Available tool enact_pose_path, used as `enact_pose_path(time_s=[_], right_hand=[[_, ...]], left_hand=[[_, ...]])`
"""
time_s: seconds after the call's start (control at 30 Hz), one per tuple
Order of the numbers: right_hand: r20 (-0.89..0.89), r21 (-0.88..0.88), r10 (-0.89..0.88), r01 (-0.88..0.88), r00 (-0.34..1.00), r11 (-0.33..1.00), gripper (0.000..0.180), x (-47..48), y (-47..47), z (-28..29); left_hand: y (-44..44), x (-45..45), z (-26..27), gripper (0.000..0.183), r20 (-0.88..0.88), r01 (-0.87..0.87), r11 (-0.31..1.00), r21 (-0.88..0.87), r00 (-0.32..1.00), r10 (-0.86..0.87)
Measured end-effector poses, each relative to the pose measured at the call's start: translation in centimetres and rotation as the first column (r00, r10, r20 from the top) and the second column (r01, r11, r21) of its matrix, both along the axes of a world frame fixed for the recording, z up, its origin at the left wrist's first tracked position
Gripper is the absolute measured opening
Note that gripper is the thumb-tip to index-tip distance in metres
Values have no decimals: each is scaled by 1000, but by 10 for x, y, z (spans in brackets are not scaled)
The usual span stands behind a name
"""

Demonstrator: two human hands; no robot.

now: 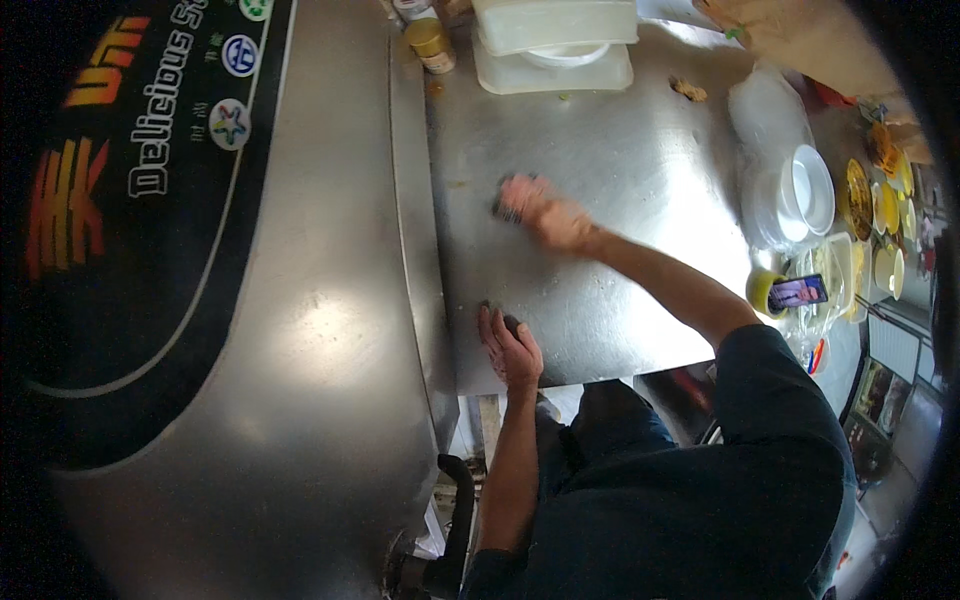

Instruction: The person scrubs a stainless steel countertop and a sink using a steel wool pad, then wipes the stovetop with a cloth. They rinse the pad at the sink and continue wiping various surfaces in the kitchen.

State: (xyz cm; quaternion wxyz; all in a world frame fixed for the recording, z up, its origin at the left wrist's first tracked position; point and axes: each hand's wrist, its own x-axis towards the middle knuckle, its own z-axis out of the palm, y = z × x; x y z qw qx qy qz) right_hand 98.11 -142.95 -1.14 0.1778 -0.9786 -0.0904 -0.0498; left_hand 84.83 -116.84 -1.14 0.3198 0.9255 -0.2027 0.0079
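A stainless steel worktop (585, 300) lies before me. My right hand (551, 214) is blurred over its left part, with the fingers bent down toward the metal. A pinkish patch with dark edges shows at these fingers; whether it is a cloth, a pad or only skin and shadow, I cannot tell. My left hand (512, 349) rests on its side near the worktop's front left corner. Its thumb stands apart from the fingers, and a dark patch, perhaps shadow, lies between them. I see nothing held in it.
Left stands a steel-cased appliance (330, 262) with a black printed panel (150, 300). At the back are stacked plastic containers (555, 71) and a gold-lidded jar (429, 41). Brown crumbs (688, 90), white bowls (810, 191) in plastic and a phone (799, 290) lie right. A black handle (459, 502) juts below.
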Motion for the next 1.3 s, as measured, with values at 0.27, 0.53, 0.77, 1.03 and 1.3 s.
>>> enact_pose_path(time_s=[0.27, 0.53, 0.77, 1.03, 1.3], right_hand=[[-107, 72, -19, 27, 994, 997, 56, 59, 32, -4], [-179, 37, -108, 117, 978, 992, 59, 68, 29, 3], [-2, 33, -145, 145, 989, 989, 59, 81, 10, 13], [-264, 399, 225, -106, 938, 911, 53, -24, 81, -2], [-49, -85, -442, 437, 896, 896, 53, -23, -36, 22]], left_hand=[[-4, 4, 1, 51, -32, -2, 999, -35, 999, 1], [-2, 2, 1, 52, 28, -7, 1000, 18, 1000, 7], [1, 0, -6, 54, 27, 21, 1000, 11, 999, -22], [9, -10, -11, 62, -136, -52, 999, -14, 989, 50], [4, -8, -5, 62, -17, -21, 1000, -4, 1000, 21]])
